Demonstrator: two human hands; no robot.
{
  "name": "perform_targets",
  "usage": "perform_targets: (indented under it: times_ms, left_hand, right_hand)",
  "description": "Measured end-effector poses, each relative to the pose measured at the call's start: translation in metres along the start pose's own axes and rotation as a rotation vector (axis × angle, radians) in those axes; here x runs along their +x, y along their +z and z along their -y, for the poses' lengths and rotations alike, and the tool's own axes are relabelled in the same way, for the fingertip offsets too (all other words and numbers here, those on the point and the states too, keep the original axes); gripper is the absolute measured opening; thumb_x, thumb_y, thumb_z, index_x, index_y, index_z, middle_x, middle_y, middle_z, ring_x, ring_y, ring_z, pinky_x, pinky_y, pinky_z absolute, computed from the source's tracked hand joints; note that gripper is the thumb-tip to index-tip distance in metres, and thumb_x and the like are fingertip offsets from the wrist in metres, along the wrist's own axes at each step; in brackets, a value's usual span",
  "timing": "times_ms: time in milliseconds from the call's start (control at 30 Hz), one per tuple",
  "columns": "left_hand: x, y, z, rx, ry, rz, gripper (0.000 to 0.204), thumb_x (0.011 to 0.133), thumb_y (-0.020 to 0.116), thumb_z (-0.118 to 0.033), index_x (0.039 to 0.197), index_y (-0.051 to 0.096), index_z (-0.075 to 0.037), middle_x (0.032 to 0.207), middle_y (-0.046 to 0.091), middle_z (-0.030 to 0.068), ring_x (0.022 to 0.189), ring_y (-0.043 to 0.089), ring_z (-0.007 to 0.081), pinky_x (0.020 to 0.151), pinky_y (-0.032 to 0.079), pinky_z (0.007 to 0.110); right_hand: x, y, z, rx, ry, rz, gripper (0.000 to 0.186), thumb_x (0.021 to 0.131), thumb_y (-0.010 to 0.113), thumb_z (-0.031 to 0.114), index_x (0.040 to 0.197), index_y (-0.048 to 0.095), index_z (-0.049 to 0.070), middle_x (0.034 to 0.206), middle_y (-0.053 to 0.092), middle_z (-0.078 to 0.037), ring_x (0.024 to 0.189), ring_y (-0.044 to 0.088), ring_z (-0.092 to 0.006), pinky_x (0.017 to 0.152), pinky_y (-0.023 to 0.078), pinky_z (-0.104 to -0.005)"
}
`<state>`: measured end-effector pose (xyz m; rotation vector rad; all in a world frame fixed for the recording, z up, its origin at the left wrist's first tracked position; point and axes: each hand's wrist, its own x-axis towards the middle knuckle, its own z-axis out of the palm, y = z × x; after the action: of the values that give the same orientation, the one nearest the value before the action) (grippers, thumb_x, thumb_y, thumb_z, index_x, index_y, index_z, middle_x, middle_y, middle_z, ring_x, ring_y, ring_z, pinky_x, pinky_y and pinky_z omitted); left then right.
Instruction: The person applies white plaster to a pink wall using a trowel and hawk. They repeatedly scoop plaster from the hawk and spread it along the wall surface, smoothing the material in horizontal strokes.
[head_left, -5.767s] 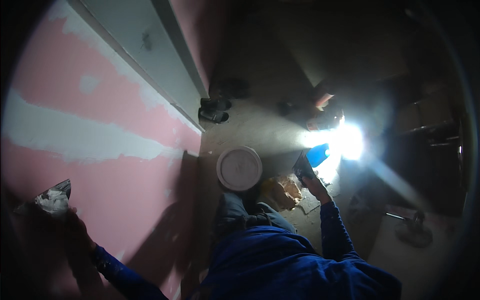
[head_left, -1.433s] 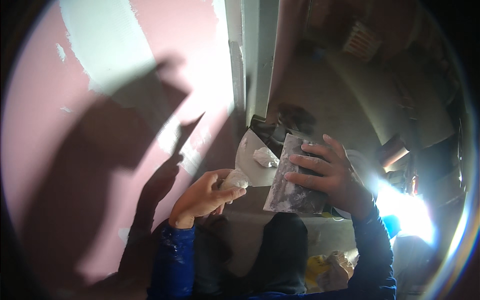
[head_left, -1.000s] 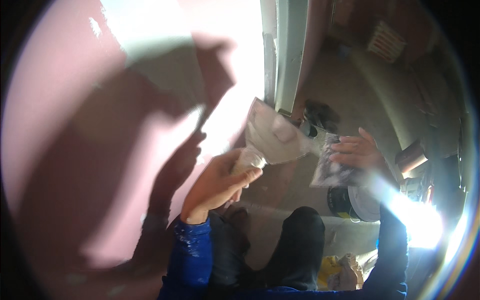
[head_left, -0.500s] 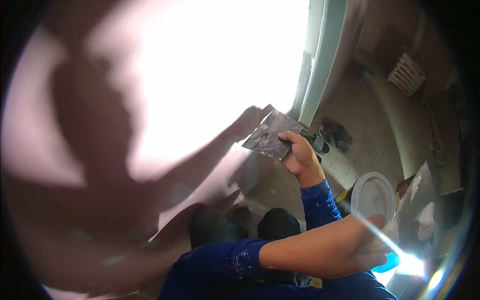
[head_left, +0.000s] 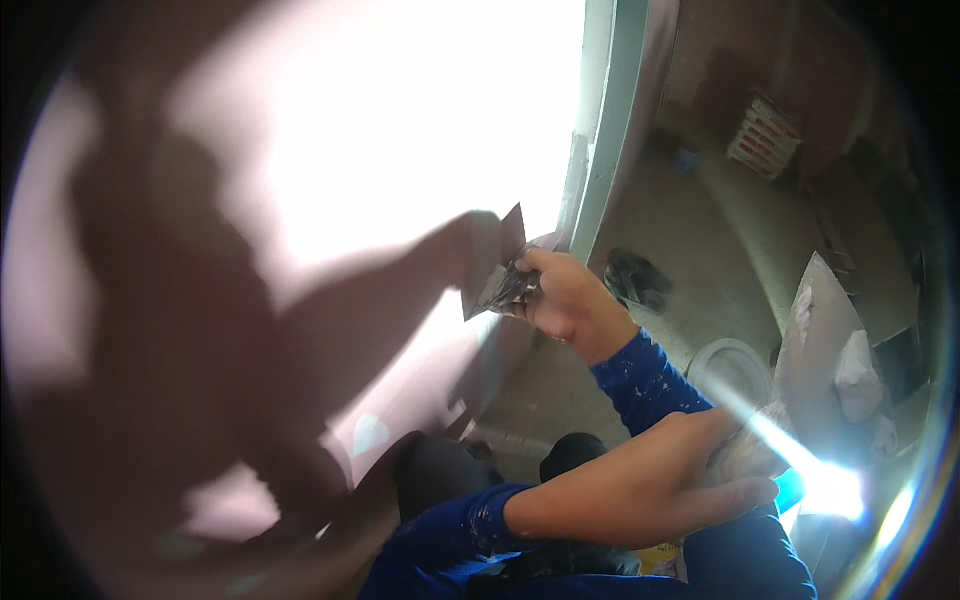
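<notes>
Two tools are gripped: the right hand point(head_left: 568, 300) closes around a flat grey metal blade point(head_left: 492, 288) at the pink wall point(head_left: 395, 375), the left hand point(head_left: 695, 470) around a broad, pale, paste-loaded blade point(head_left: 822, 345), seemingly held clear.

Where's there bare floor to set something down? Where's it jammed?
Best: floor between the dark shoes, slatted crate and broad blade. Smaller: between the pink wall, right forearm and knees. Crowded: lower right, where the left hand, that blade, round lid and bright lamp bunch together; and by the wall, where the right hand holds the scraper.
</notes>
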<state>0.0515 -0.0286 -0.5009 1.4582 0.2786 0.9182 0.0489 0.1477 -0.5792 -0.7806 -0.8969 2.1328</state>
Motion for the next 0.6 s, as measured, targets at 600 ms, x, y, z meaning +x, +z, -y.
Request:
perform_targets:
  times_ms: [600]
  left_hand:
    - [-0.025,0.016,-0.026,0.064,0.059,0.105,0.054,0.098,0.065,-0.03,0.131,0.044,0.007,0.09,0.068,0.0247,0.081,0.07,0.0352,0.072,0.055,0.041]
  right_hand:
    - [-0.068,0.089,0.149,-0.32,-0.329,0.166,0.025,0.098,0.053,0.011,0.116,0.058,-0.005,0.114,0.063,-0.022,0.108,0.065,-0.0346,0.102,0.056,-0.0515]
